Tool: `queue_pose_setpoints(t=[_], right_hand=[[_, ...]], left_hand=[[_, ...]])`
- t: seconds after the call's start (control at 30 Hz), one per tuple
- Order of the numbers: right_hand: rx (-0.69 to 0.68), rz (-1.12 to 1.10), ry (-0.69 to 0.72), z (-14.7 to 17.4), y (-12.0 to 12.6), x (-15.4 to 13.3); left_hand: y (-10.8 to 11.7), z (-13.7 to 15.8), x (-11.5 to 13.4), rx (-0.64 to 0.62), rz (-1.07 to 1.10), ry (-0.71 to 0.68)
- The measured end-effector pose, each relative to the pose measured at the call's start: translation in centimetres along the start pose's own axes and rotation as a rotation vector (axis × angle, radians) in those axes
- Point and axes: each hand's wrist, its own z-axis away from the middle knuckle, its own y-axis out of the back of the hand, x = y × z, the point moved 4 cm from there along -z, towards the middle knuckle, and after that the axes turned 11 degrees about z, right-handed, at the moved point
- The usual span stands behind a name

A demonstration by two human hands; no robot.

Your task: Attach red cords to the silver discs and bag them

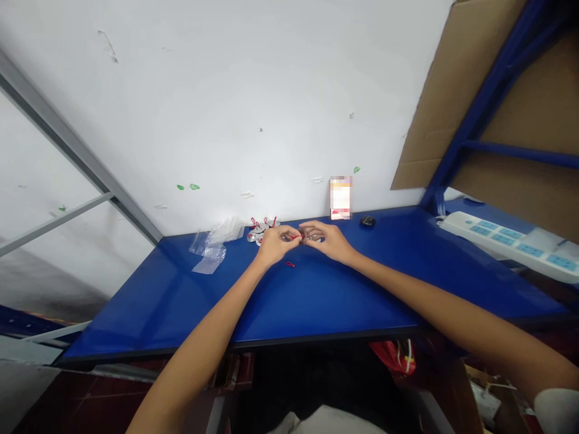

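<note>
My left hand [274, 245] and my right hand [329, 240] meet above the blue table, fingertips pinched close together. A bit of red cord [296, 237] shows at my left fingertips. My right fingers close round a small dark and silvery piece, mostly hidden by them, so its kind is unclear. Just below the hands, a single red cord loop [290, 264] lies on the table. Beside my left hand, toward the wall, sits a pile of small silvery round pieces [253, 237] with red cord loops on them.
Clear plastic bags [210, 253] lie left of the pile. A white and red card or box [341, 199] leans against the wall, with a small black object [368, 222] nearby. A white power strip [511, 244] is at the right. The blue table [325, 301] has a dark front edge.
</note>
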Motion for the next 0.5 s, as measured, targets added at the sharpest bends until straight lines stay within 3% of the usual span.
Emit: queue_pose_setpoints(t=[0.5], right_hand=[[0.074, 0.005, -0.04, 0.1, 0.31, -0.09]], left_hand=[[-0.45, -0.14, 0.13, 0.075, 0.165, 0.091]])
